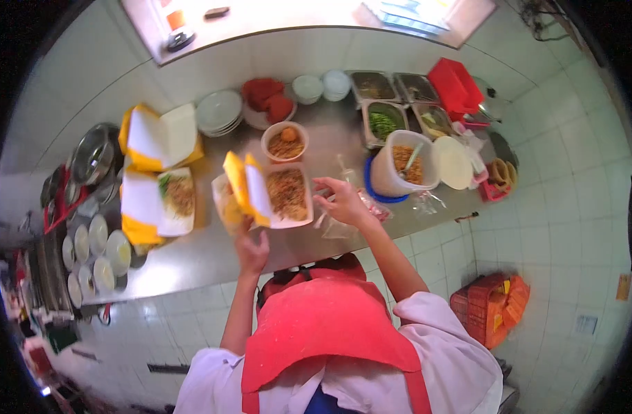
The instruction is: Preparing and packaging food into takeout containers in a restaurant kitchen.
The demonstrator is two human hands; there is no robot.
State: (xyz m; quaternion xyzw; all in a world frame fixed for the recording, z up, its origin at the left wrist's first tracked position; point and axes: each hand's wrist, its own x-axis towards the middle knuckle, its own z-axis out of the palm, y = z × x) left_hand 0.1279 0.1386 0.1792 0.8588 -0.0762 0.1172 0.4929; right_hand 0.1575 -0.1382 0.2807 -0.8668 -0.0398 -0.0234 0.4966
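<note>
In the head view, a yellow-and-white paper food box [291,220] holds browned noodles or rice topped with crumbs [286,194]. Its yellow lid flap [242,186] stands half raised on the left side. My left hand [252,252] is at the lower edge of this flap, its fingers partly hidden behind it and its thumb apart. My right hand [341,201] hovers just beside the box's right wall, fingers spread and holding nothing. Beyond the box stands a round tub [285,142] of similar food with an orange-red ball on top.
Left are two more open paper boxes [163,137] [176,227], one filled. Stacked plates [220,111] stand behind. Right are a crumb-filled plastic bucket [383,160] with a spoon, steel food pans [366,121] and a red basket [453,85]. Several small dishes [119,251] sit at the counter's left end.
</note>
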